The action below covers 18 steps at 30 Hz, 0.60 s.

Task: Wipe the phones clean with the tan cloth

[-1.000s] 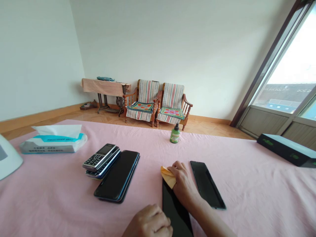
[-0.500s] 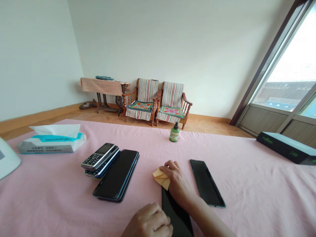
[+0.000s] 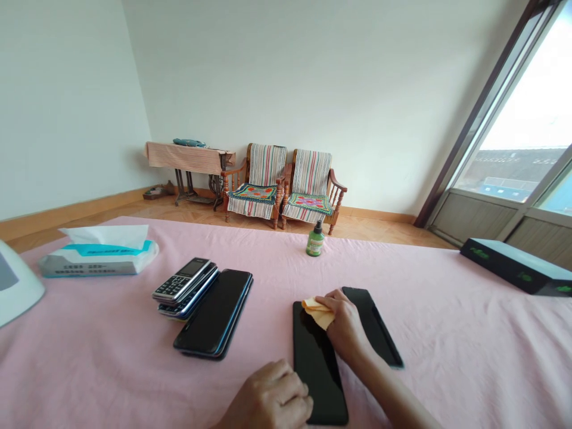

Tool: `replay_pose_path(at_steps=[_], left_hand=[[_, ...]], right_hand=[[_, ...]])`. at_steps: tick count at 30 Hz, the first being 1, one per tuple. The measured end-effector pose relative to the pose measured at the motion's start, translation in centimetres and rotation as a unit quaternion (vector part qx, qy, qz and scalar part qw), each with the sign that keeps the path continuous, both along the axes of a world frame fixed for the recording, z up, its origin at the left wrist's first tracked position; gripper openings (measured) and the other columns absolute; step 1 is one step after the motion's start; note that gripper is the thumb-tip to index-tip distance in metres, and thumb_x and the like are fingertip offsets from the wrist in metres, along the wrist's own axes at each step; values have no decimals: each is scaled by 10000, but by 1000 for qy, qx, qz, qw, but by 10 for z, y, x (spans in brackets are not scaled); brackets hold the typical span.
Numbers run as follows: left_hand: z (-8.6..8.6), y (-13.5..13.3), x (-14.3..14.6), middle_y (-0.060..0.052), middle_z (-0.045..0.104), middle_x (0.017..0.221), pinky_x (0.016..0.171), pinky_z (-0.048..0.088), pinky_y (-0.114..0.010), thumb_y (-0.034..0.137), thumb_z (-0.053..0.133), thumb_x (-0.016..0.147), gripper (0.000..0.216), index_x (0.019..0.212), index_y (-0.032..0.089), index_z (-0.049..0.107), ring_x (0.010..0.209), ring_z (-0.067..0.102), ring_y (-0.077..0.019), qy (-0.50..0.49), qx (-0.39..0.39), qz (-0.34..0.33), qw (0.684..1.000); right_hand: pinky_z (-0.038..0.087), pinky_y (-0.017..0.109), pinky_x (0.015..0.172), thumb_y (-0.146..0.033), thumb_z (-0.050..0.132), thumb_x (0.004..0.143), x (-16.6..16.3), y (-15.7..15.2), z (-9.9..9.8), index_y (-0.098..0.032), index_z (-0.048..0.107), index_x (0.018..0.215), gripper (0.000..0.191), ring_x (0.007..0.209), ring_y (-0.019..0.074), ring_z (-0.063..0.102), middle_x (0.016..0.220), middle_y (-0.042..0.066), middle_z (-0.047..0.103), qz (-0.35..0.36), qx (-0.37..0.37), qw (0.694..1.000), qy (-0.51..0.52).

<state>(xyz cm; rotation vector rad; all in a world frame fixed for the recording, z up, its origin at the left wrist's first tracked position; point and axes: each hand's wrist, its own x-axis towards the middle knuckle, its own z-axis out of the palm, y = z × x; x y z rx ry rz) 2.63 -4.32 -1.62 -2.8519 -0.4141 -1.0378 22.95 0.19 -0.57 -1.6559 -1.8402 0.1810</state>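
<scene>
A black smartphone [image 3: 315,363] lies face up on the pink tablecloth [image 3: 429,310] in front of me. My right hand [image 3: 346,325] presses a folded yellow cloth [image 3: 318,313] onto the phone's far right corner, fingers closed on the cloth. My left hand [image 3: 270,402] rests curled at the phone's near left edge, steadying it. A second black smartphone [image 3: 374,326] lies just right of my right hand, partly hidden by it.
Two stacked smartphones [image 3: 217,313] and stacked keypad phones [image 3: 185,286] lie to the left. A tissue pack [image 3: 98,256] and a white device [image 3: 15,286] sit far left. A green spray bottle [image 3: 315,239] stands at the far edge, a black box [image 3: 513,268] at right.
My right hand has slid the yellow cloth from the phone's far left corner rightwards to its far right corner, uncovering most of the screen. My left hand has barely moved.
</scene>
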Motion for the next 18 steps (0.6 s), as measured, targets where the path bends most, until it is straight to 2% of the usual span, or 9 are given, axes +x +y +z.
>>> replay_pose_path(at_steps=[3, 7, 9, 15, 18], left_hand=[[-2, 0, 0, -19, 627, 703, 603, 452, -217, 237, 513, 951, 190, 835, 154, 639, 666, 544, -145, -18, -34, -8, 999], [-3, 0, 1, -19, 629, 707, 583, 441, -218, 260, 518, 950, 210, 812, 158, 640, 663, 545, -146, -16, -40, -1, 999], [-2, 0, 1, -15, 628, 704, 581, 440, -214, 275, 522, 950, 216, 808, 159, 637, 660, 547, -142, -10, -41, -3, 999], [0, 0, -2, -18, 645, 744, 632, 462, -218, 266, 513, 953, 191, 865, 158, 645, 700, 564, -147, -1, -49, -14, 999], [0, 0, -2, -14, 651, 761, 642, 465, -222, 276, 545, 936, 164, 872, 160, 642, 707, 571, -145, -1, -50, -15, 999]], right_hand=[[433, 249, 639, -45, 532, 767, 0, -16, 0, -202, 739, 843, 270, 714, 163, 573, 783, 44, 584, 15, -9, 1000, 18], [406, 243, 586, -18, 510, 731, -4, -43, -2, -204, 704, 770, 272, 688, 158, 571, 764, 40, 575, 18, -20, 999, 30], [397, 245, 582, -15, 506, 720, -5, -47, -3, -203, 691, 731, 263, 678, 157, 566, 747, 38, 569, 10, -25, 999, 20], [416, 257, 657, 8, 497, 725, 3, -7, -1, -168, 714, 763, 282, 728, 171, 562, 767, 53, 567, 3, -28, 1000, -11], [423, 261, 680, 14, 489, 734, 4, -1, -1, -155, 708, 791, 283, 753, 176, 562, 787, 59, 566, 4, -25, 1000, -7]])
